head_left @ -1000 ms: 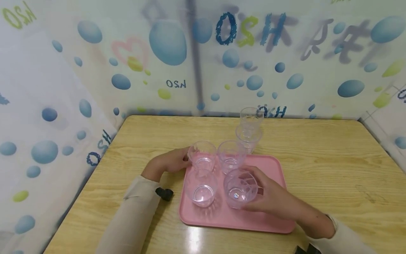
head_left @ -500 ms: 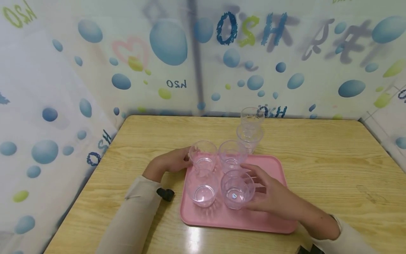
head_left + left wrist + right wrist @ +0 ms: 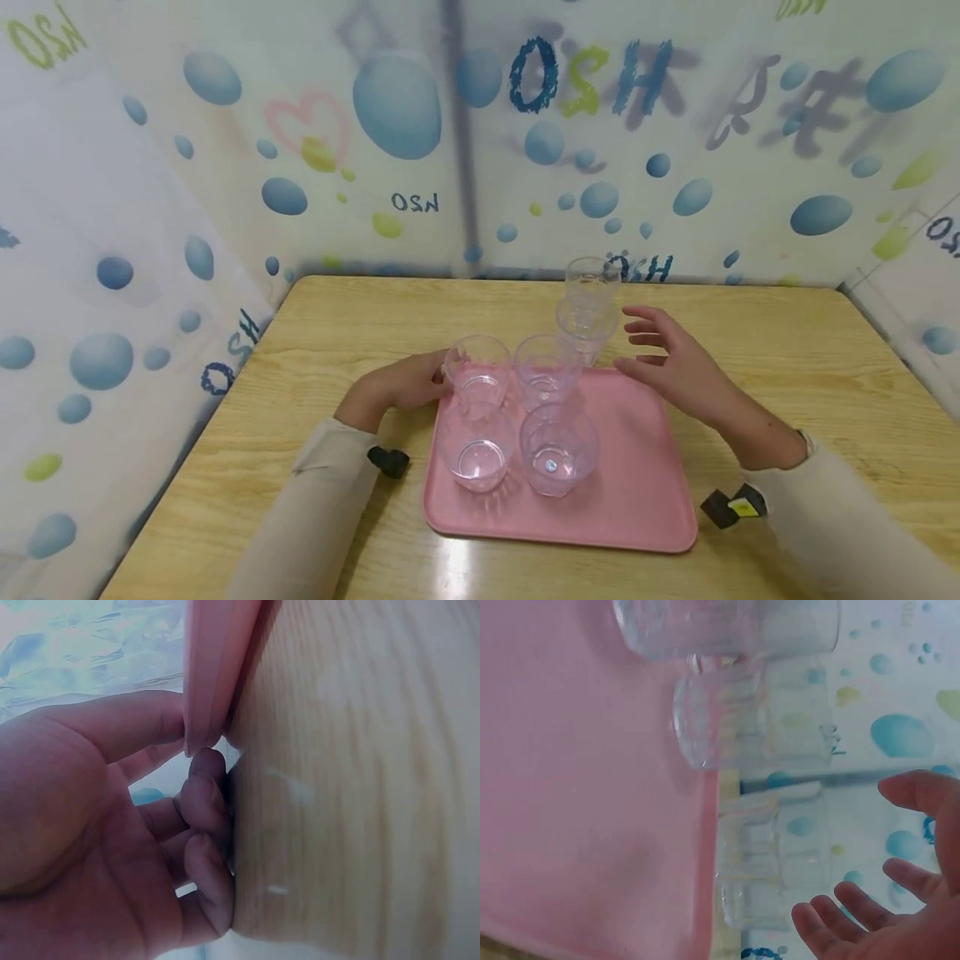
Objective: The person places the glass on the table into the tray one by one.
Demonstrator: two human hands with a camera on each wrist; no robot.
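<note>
Two rows of two clear plastic cups stand on a pink tray [image 3: 645, 492]: a front right cup [image 3: 559, 450], a front left cup [image 3: 477, 450], a back left cup [image 3: 477, 375] and a back right cup [image 3: 546, 375]. My left hand [image 3: 408, 379] holds the tray's rim near its far left corner, its lower fingers curled against the tabletop in the left wrist view. Over the tray's far right corner, my right hand [image 3: 675, 362] is empty, fingers spread apart. Just left of its fingertips are a nearer loose cup [image 3: 587, 325] and a farther loose cup [image 3: 592, 283], both behind the tray.
The wooden table [image 3: 787, 392] ends against a wall covering [image 3: 510, 158] printed with blue and green drops. A black strap piece [image 3: 388, 460] hangs at the left wrist, and a black strap with a yellow patch [image 3: 738, 506] at the right.
My right hand has let go of the front right cup and moved back and to the right, toward the loose cups. That cup shifted slightly left first. My left hand stays at the tray.
</note>
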